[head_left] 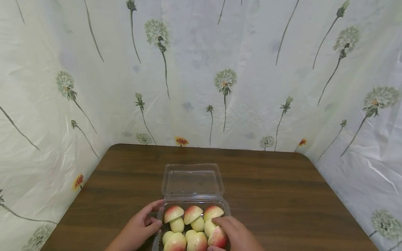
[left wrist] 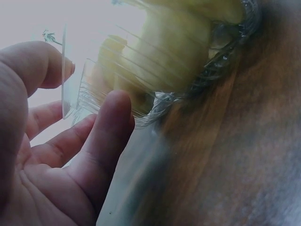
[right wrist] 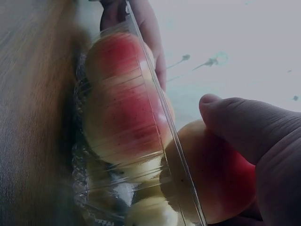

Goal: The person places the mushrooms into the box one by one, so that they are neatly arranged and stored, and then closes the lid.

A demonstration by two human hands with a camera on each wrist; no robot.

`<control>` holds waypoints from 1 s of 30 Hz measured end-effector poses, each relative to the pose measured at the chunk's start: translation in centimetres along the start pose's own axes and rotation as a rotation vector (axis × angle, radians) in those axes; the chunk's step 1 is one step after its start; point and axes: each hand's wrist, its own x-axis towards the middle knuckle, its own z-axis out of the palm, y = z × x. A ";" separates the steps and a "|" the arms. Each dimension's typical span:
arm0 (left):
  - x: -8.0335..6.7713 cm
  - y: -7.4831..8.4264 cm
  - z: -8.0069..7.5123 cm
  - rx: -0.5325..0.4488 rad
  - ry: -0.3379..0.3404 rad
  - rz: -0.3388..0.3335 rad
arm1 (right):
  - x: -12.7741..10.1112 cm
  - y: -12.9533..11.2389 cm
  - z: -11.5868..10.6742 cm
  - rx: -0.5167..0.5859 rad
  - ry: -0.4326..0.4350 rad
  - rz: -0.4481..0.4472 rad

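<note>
A clear plastic clamshell box (head_left: 228,208) stands on the table with its lid (head_left: 193,179) folded back. Inside sit several mushroom-shaped pieces (head_left: 197,223), with pale yellow stems and caps blushed red. My left hand (head_left: 138,226) holds the box by its left side; the left wrist view has fingertips (left wrist: 115,106) against the ribbed wall and rim. With thumb and fingers, my right hand (head_left: 237,233) grips the front right mushroom-shaped piece (right wrist: 211,174). The right wrist view shows its red cap partly above the rim, beside other caps (right wrist: 134,120) seen through the wall.
The dark brown wooden table (head_left: 276,195) extends behind and to both sides of the box. A pale curtain (head_left: 194,69) printed with dandelions hangs around its back and sides.
</note>
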 end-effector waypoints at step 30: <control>0.0 0.1 0.1 0.015 0.008 -0.007 | 1.1 0.0 0.0 -0.143 -0.181 -0.066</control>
